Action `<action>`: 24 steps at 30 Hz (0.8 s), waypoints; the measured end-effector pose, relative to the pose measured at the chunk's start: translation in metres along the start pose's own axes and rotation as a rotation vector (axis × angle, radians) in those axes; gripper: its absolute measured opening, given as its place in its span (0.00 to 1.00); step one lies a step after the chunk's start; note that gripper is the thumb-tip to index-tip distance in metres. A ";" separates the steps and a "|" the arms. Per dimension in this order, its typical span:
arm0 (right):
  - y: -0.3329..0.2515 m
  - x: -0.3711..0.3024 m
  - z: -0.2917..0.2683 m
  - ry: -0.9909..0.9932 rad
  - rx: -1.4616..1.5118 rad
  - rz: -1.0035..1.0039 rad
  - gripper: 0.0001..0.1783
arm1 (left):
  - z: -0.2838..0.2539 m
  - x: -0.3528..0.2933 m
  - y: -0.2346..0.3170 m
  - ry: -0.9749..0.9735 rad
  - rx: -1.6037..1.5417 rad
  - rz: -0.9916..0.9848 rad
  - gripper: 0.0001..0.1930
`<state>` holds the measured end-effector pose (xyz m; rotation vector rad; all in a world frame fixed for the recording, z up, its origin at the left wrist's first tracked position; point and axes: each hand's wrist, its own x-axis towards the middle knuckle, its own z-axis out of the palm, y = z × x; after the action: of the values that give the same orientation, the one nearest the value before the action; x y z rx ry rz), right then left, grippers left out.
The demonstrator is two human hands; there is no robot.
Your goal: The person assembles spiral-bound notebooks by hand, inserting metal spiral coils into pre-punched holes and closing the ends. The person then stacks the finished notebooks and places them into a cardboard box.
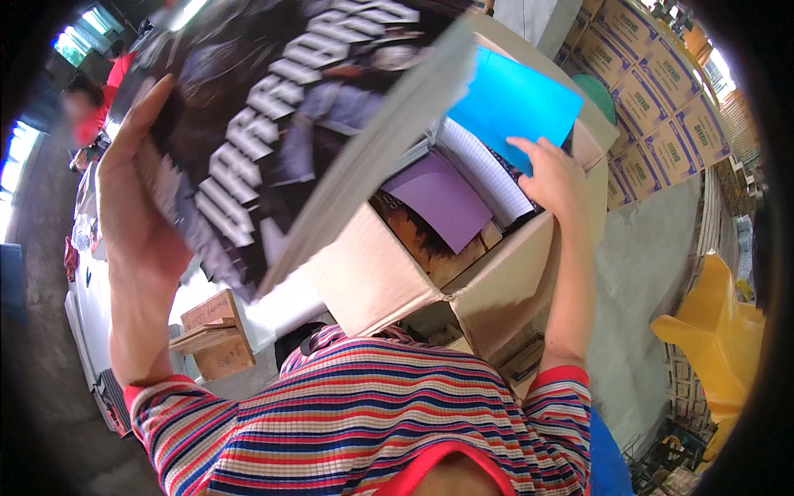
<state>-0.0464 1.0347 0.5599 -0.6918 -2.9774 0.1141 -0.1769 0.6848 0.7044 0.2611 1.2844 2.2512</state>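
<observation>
My left hand (145, 190) grips the left edge of a thick stack of dark-covered notebooks (256, 124), tilted up over the box's left side. Large white lettering crosses the top cover, and motion blurs part of the stack. At the open cardboard box (389, 281), my right hand (550, 178) has its curled fingers on the lower edge of a bright blue sheet (517, 99). Below that sheet, a notebook with squared white pages (488, 169) stands inside the box. A purple sheet (438, 198) lies beside it, over a dark printed cover (422, 240).
Stacked cartons (645, 99) rise at the far right. Yellow plastic sheeting (715, 331) hangs at the right edge. To the left is a white tabletop (95, 306) with a small wooden piece (217, 331) near it. Another person in red (116, 74) is at the far left.
</observation>
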 end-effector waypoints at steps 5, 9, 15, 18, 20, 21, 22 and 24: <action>-0.002 0.006 -0.010 -0.166 0.131 -0.016 0.35 | -0.067 -0.045 0.005 0.001 -0.219 0.207 0.12; 0.006 0.011 -0.006 -0.009 0.278 -0.324 0.38 | -0.100 -0.072 0.002 -0.051 -0.283 0.216 0.14; -0.103 0.023 -0.061 0.138 0.557 -0.516 0.34 | -0.159 -0.128 -0.008 0.236 -0.450 0.274 0.17; -0.224 0.020 -0.085 -0.159 0.952 -0.709 0.39 | -0.182 -0.150 -0.014 0.420 -0.493 0.254 0.15; -0.295 0.018 -0.080 -0.534 1.096 -0.691 0.46 | -0.196 -0.153 -0.014 0.274 -0.597 0.220 0.14; -0.327 0.021 -0.060 -0.730 1.109 -0.664 0.48 | -0.204 -0.163 -0.017 0.274 -0.654 0.196 0.14; -0.362 0.026 -0.044 -0.960 1.098 -0.655 0.50 | -0.218 -0.177 -0.021 0.212 -0.703 0.199 0.17; -0.425 -0.017 -0.034 -1.326 1.404 -0.451 0.54 | -0.232 -0.195 -0.018 0.172 -0.716 0.137 0.18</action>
<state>-0.2135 0.6481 0.6312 0.4520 -2.4456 3.0333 -0.1028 0.4158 0.5844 -0.1158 0.4703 2.7268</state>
